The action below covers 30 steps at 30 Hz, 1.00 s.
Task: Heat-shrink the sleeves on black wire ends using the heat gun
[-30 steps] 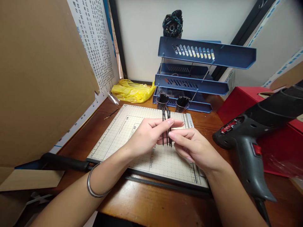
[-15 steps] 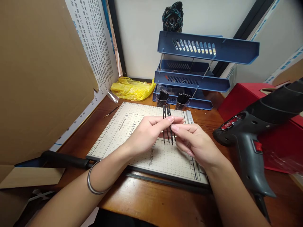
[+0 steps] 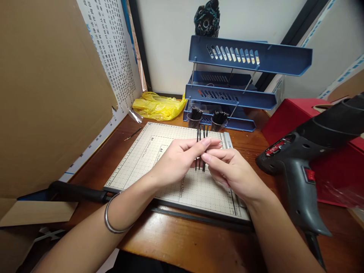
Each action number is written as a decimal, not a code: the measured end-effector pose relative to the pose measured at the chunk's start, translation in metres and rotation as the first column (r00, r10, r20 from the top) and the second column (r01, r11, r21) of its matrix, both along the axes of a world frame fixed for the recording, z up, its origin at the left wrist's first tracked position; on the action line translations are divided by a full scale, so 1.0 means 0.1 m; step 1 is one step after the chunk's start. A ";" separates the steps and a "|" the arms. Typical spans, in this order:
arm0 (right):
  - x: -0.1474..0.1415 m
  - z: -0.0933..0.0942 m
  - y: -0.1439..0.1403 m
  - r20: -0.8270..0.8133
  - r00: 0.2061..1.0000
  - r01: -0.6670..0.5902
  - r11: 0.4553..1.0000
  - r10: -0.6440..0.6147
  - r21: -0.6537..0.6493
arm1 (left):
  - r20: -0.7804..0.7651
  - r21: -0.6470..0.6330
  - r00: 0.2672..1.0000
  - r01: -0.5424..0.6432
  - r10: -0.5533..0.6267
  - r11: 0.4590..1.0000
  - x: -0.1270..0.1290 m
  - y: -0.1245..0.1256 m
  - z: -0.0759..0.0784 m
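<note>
Several thin black sticks (image 3: 204,165), roughly side by side and upright in view, are pinched between thumb and fingers of my left hand (image 3: 178,161). Their exact kind cannot be made out. From the right, the closed thumb and forefinger of my right hand (image 3: 231,167) grip the lower part of the rightmost sticks. The middle of the sticks is hidden behind my fingers. Both hands are above a cream paper trimmer board (image 3: 136,167) printed with a grid. Behind it stand two clear cups (image 3: 194,122) packed with similar thin black pieces.
A heat gun (image 3: 301,170) lies to the right against a red box (image 3: 332,167). Blue stacked trays (image 3: 250,57) and a yellow plastic bag (image 3: 159,107) are at the back. The trimmer's black handle (image 3: 79,192) sticks out left, near a cardboard wall (image 3: 51,94).
My right thumb and forefinger have shifted slightly left along with the sticks they grip. The rightmost sticks now lie closer together. My left hand is almost still.
</note>
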State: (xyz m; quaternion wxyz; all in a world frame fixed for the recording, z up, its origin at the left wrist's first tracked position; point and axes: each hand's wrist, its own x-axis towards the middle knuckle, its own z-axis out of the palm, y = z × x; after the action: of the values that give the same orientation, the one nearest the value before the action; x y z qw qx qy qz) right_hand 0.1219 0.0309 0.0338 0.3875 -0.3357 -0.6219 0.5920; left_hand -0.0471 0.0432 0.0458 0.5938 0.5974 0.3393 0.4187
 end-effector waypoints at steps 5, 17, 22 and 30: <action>0.01 -0.01 0.00 -0.029 0.999 -0.015 1.000 0.015 -0.012 | -0.028 0.007 0.999 0.024 -0.024 1.000 0.00 0.00 -0.03; 0.04 -0.04 0.02 -0.037 0.999 0.002 0.994 -0.006 -0.111 | 0.130 -0.014 0.990 0.052 -0.049 0.999 0.00 0.01 -0.02; 0.06 -0.06 0.02 0.049 0.999 -0.014 0.995 0.019 -0.100 | 0.026 -0.015 1.000 0.005 -0.005 1.000 -0.01 0.00 -0.03; 0.04 -0.04 0.00 0.024 1.000 -0.016 0.990 0.019 -0.139 | 0.092 -0.121 0.995 -0.015 0.026 0.993 0.02 0.00 -0.01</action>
State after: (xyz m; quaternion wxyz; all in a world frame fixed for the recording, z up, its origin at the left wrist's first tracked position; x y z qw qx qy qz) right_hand 0.1262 0.0307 0.0298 0.3499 -0.3639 -0.5869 0.6329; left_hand -0.0450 0.0432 0.0452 0.6397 0.5369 0.3417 0.4310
